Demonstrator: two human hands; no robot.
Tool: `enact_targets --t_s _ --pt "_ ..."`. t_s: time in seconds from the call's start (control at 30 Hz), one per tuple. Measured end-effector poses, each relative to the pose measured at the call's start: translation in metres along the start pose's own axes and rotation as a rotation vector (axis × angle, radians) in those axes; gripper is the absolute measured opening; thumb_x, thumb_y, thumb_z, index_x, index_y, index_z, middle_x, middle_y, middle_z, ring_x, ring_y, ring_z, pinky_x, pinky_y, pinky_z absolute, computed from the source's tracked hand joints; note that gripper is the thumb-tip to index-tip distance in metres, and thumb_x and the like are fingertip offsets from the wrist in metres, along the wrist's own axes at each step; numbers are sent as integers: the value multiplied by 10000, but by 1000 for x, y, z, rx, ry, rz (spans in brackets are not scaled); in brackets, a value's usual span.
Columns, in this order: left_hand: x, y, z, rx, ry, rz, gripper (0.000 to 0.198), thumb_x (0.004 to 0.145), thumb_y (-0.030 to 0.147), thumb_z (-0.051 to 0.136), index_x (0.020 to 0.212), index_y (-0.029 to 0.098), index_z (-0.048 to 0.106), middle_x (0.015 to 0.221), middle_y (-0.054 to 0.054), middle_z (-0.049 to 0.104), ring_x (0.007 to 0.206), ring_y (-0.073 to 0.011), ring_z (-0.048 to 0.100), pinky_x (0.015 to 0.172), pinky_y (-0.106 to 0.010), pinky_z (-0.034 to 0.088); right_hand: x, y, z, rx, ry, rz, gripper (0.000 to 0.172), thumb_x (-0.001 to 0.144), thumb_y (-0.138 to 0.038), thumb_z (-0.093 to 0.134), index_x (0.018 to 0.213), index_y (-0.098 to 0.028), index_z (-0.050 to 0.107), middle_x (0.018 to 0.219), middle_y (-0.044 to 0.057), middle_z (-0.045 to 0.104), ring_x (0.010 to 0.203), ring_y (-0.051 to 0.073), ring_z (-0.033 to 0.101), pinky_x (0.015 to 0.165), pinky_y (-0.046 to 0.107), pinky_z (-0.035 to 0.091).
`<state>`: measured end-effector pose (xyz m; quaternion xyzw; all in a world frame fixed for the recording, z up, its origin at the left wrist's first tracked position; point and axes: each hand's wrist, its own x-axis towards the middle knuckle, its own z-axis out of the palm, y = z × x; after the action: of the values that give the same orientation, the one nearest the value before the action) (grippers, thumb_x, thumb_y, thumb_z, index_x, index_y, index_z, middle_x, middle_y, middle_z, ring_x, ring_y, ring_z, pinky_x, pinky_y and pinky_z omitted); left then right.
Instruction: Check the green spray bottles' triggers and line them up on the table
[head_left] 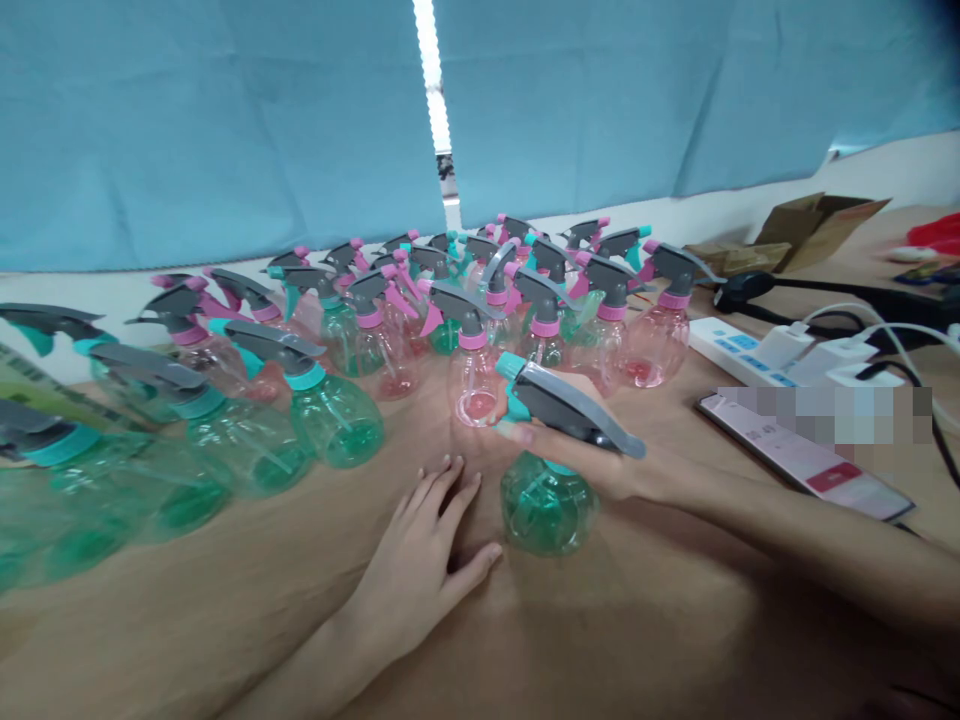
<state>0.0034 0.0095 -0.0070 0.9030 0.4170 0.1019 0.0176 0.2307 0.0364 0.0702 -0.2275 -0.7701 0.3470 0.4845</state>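
My right hand point(600, 460) is wrapped round the neck of a green spray bottle point(547, 510), just below its grey trigger head with a turquoise nozzle. The bottle is upright, its nozzle pointing to the left and away from me. Part of its collar is hidden by the hand. My left hand point(427, 540) lies flat on the brown table point(315, 590), fingers spread, a little to the left of that bottle and apart from it. Closest beyond the hands stands a pink spray bottle point(474, 380) with a grey and pink head.
Several green spray bottles point(337, 415) stand at the left, and several pink ones point(660, 335) crowd the back. At the right are a phone point(795, 455), a white power strip point(739, 350) with plugs and cables, and a cardboard box point(814, 230). A blue cloth point(300, 120) hangs behind.
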Motion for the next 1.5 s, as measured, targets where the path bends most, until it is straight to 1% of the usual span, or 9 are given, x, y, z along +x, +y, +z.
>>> enact_targets --t_s 0.3,0.47,0.63,0.73,0.83,0.9,1.0,1.37,1.5 --pt "0 0 -1 -9 15 9 606 941 539 458 1425 182 383 1506 -146 349 1382 -327 301 1087 -532 285 0 -8 -1 -83 -1 25 276 890 -203 553 694 -210 359 645 -69 355 567 77 298 535 231 311" --pt "0 1 -1 9 8 1 615 939 548 450 1410 156 401 1506 -155 346 1388 -322 290 1094 -524 282 0 -13 -2 -96 -3 15 254 890 -200 560 700 -205 392 650 -71 389 572 69 342 549 220 328" --pt "1 2 -1 8 -20 5 636 938 546 449 1404 115 408 1493 -176 360 1385 -330 293 1097 -530 272 -1 -13 3 -55 29 116 75 866 -234 593 876 -206 524 713 -57 515 590 77 453 560 223 370" --pt "1 1 -1 6 -20 3 632 940 540 447 1412 124 394 1494 -169 361 1383 -331 297 1094 -538 275 -2 -10 6 -76 71 121 66 864 -250 584 874 -199 542 656 -65 482 578 86 426 571 234 373" --pt "1 1 -1 14 -19 7 631 944 544 440 1409 120 397 1502 -174 344 1384 -333 293 1092 -538 276 -2 -6 7 -96 69 107 110 861 -249 579 779 -187 538 630 -65 427 562 83 370 547 235 343" --pt "1 1 -1 19 -19 13 633 945 547 438 1406 114 400 1504 -179 338 1386 -331 288 1095 -534 272 -2 -5 7 -75 69 98 83 864 -265 573 869 -183 571 665 -53 467 578 87 395 548 234 352" --pt "1 0 -1 15 -3 19 627 946 541 443 1412 125 392 1504 -171 342 1386 -325 292 1100 -529 263 -1 -8 7 -63 68 111 166 871 -260 563 1013 -178 584 698 -41 508 596 90 434 565 232 376" --pt "0 0 -1 23 -17 12 628 945 543 440 1417 131 389 1506 -165 340 1389 -322 285 1097 -530 269 -1 -9 6 -87 33 161 228 874 -274 551 1078 -185 601 654 -43 503 571 98 444 541 231 391" --pt "1 0 -1 4 -1 15 626 944 542 443 1432 158 363 1504 -152 350 1387 -316 292 1101 -525 265 -1 -7 5 -85 26 155 220 873 -287 557 1067 -195 600 744 -17 570 637 109 508 588 241 425"
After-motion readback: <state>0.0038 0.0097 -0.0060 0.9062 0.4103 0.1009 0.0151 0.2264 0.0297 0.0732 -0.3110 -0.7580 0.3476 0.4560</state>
